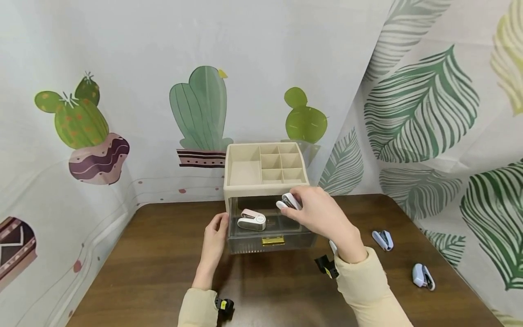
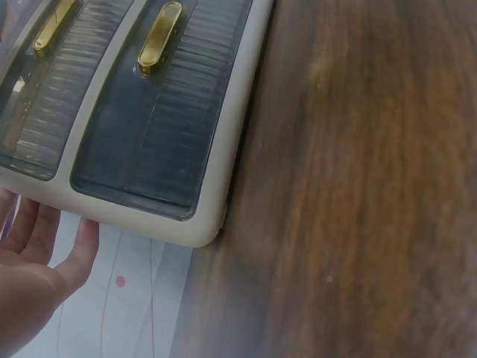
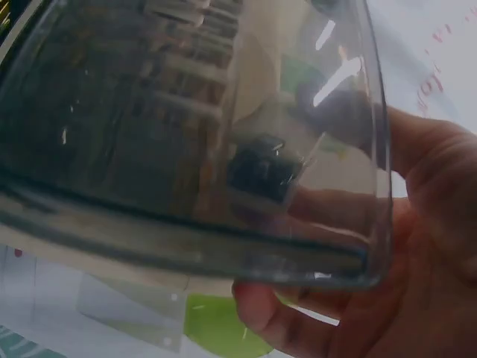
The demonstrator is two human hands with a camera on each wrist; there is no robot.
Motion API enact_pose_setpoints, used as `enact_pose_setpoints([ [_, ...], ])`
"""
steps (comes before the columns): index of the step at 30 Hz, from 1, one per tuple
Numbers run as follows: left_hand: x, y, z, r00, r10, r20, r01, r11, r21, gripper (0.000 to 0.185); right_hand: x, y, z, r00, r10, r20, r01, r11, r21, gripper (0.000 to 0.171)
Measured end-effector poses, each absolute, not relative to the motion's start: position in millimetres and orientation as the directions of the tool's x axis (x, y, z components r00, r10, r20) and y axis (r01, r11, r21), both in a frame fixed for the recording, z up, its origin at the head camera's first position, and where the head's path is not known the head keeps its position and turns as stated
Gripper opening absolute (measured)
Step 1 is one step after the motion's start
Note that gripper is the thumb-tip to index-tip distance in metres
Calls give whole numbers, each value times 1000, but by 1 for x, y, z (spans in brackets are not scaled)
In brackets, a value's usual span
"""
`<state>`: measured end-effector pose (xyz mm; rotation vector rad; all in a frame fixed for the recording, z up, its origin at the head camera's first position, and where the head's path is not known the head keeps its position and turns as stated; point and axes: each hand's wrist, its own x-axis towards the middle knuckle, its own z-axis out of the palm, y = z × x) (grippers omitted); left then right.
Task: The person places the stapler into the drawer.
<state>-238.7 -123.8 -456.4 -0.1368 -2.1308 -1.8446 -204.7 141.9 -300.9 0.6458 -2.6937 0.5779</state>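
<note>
My right hand [image 1: 323, 211] pinches a small white stapler [image 1: 289, 201] between thumb and fingers, over the right part of the pulled-out smoky clear drawer [image 1: 249, 245]. In the right wrist view, that hand [image 3: 425, 246] shows partly through the see-through drawer wall [image 3: 134, 149]. A white stapler with a pink top [image 1: 251, 220] lies inside the drawer, on its left. My left hand [image 1: 214, 240] rests its fingers against the left side of the cream desk organizer [image 1: 245, 187]. Seen from the left wrist, its fingers [image 2: 83, 242] reach along the side of the case.
Two light-blue staplers lie on the brown table [image 1: 163, 263] at the right, one farther back [image 1: 382, 240] and one nearer [image 1: 423, 276]. A pale object [image 1: 333, 246] peeks out beside the right wrist. The organizer's top has several compartments. A patterned curtain [image 1: 261, 54] hangs behind.
</note>
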Motion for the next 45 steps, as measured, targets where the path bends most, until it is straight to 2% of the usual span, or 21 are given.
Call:
enact_pose_setpoints([
  [4, -249, -126, -471, -938, -147, 313, 288, 166, 943, 34, -204, 134, -298, -849, -373, 374, -480, 840, -253, 29],
  [10, -253, -127, -477, -927, -160, 341, 316, 161, 935, 35, -209, 119, -298, -842, -430, 327, -515, 820, -248, 31],
  [21, -231, -122, -446, -941, -126, 313, 291, 168, 942, 29, -226, 99, -313, -880, -441, 175, -466, 873, -142, 38],
  [31, -249, -125, -474, -937, -157, 313, 289, 157, 944, 33, -230, 92, -321, -896, -426, 123, -441, 885, -148, 34],
  [37, -252, -126, -476, -928, -161, 337, 315, 146, 938, 34, -231, 90, -320, -908, -409, 91, -418, 897, -144, 34],
  [45, -251, -126, -476, -928, -167, 334, 311, 151, 938, 33, -229, 91, -319, -913, -402, 66, -407, 896, -176, 27],
])
